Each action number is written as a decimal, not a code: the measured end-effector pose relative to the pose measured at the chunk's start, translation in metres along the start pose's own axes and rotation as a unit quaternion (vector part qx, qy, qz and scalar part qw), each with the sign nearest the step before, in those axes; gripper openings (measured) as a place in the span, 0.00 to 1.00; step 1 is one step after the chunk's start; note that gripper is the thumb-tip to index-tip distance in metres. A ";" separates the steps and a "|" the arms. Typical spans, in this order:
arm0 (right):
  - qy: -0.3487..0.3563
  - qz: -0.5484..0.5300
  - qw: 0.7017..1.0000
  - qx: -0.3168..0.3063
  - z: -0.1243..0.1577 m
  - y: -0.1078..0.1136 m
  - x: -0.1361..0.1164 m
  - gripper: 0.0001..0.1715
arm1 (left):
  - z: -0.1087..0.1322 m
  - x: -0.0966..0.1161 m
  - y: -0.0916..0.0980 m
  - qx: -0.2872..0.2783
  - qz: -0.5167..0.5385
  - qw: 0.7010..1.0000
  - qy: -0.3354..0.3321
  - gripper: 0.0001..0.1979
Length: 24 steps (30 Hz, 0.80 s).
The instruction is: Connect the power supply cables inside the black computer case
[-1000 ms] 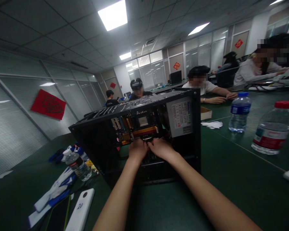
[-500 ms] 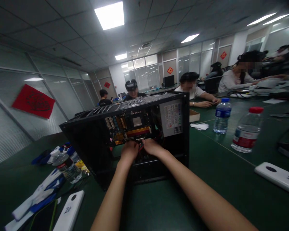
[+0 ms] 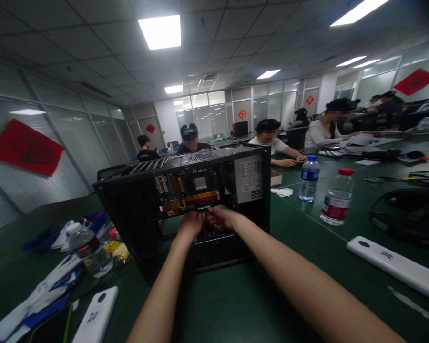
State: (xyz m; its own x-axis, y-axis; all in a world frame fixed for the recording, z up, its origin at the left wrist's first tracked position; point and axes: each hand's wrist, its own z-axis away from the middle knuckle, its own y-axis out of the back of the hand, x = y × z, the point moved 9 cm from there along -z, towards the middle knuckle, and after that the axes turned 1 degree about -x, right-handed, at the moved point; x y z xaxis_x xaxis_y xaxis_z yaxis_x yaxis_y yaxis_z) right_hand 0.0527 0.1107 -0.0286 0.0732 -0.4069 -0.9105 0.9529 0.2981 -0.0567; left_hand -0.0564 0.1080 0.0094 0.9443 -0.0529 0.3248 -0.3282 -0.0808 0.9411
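Observation:
An open black computer case point(image 3: 128, 224) lies on its side on the green table, its inside facing me. The motherboard point(image 3: 200, 183) shows a bare square chip and a red and yellow slot, with a silver power supply point(image 3: 250, 180) to its right. Just below the board's lower edge, my left hand point(image 3: 191, 225) is closed with its fingers curled around thin coloured wires point(image 3: 205, 218). My right hand point(image 3: 222, 217) reaches in from the right, thumb and fingers pinched on the same wires. The fingertips are small and partly hidden, as are the wire ends.
To the left are a water bottle point(image 3: 91, 250), gloves point(image 3: 39, 295), a phone point(image 3: 52, 326) and a white power bank point(image 3: 96, 314). On the right stand a blue-capped bottle point(image 3: 309, 178) and a red-capped bottle point(image 3: 337, 197), near another white power bank point(image 3: 393, 264). Several people sit beyond.
My view has turned to the right, so the surroundings appear shifted left. My right hand's fingers have drawn slightly back from the board edge; both hands stay at the wires.

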 end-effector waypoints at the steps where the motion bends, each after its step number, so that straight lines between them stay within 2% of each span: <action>1: 0.002 -0.003 1.000 0.005 -0.002 -0.001 0.000 0.20 | 0.001 0.000 0.001 0.002 0.001 1.000 0.001 0.18; 7: 0.030 0.032 0.997 0.058 -0.011 0.000 -0.002 0.20 | 0.006 0.001 0.007 0.015 0.005 1.000 0.009 0.19; 14: 0.071 0.166 0.978 0.101 -0.010 0.009 -0.008 0.25 | 0.010 0.000 0.016 0.043 -0.009 0.999 0.014 0.20; 17: 0.096 0.250 0.954 0.135 -0.006 0.013 -0.014 0.27 | 0.010 0.002 0.020 0.051 -0.018 0.999 0.004 0.19; 21: 0.136 0.361 0.903 0.187 0.006 0.012 -0.025 0.28 | 0.009 0.004 0.024 0.052 -0.032 0.998 -0.004 0.19; 24: 0.132 0.422 0.874 0.202 0.014 0.009 -0.027 0.31 | 0.008 0.006 0.025 0.053 -0.044 0.998 -0.005 0.19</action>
State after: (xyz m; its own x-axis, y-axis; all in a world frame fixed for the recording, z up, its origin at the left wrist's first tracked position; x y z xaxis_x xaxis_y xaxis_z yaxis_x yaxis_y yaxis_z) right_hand 0.0631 0.1120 0.0012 0.7806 0.0389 -0.6238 0.6223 0.0450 0.7815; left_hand -0.0591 0.0973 0.0346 0.9696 -0.0509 0.2391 -0.2445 -0.1904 0.9508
